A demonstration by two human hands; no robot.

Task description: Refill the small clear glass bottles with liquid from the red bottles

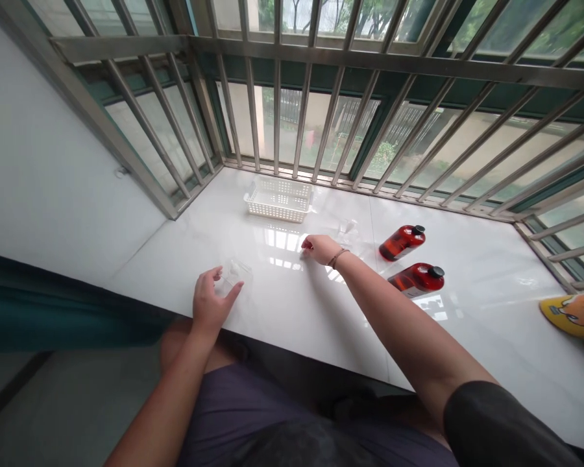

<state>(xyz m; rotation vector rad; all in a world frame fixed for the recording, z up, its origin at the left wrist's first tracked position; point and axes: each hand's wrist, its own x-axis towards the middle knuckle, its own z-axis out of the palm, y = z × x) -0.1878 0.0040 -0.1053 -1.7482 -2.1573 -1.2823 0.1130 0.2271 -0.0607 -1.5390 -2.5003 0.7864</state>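
Observation:
My left hand [211, 305] curls around a small transparent plastic container [233, 275] near the front edge of the white stone sill [277, 311], with the thumb on its near side. My right hand [321, 250] rests farther back, and its fingertips pinch a small red object [305, 243], too small to identify. Just beyond that hand stands a second transparent plastic item [348, 228]. To its right lie a pair of amber-red bottles with black caps, the farther bottle [401, 242] and the nearer one [416, 279], both on their sides.
A white perforated plastic basket [278, 199] stands against the steel window bars [277, 97] at the back of the sill. A yellow cartoon-printed item [577, 314] sits at the right edge, and a teal curtain [29, 305] hangs at the left.

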